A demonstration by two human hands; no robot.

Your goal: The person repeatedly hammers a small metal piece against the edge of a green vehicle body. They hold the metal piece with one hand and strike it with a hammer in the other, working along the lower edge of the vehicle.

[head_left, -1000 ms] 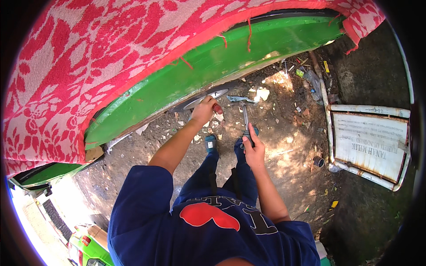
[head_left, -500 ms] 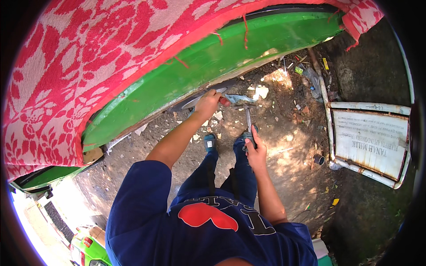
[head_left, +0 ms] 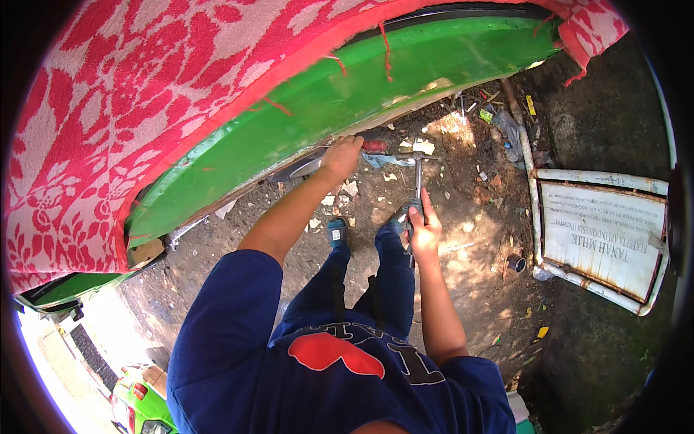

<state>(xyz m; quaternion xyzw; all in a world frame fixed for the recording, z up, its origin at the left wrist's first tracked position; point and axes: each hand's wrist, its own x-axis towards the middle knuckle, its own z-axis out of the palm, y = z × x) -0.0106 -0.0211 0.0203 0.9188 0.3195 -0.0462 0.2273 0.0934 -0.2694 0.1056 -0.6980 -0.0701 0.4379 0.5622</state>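
Observation:
My left hand is closed at the lower edge of a green car body panel. From its right side sticks a red handle of a tool whose working end is hidden. Behind this hand a grey rounded edge, perhaps part of a wheel, shows in part. My right hand grips a hammer by its dark handle, thumb and a finger along it. The metal head points away from me, apart from the red handle and a little to its right.
A red and pink floral cloth drapes over the panel. Pale flakes and a bluish rag litter the dirt ground. At right stands a rusty white framed sign; a plastic bag lies near its post.
The hammer has shifted up and slightly right, its head now beside the red handle's end. My left hand rose slightly, and the red handle now lies nearly level.

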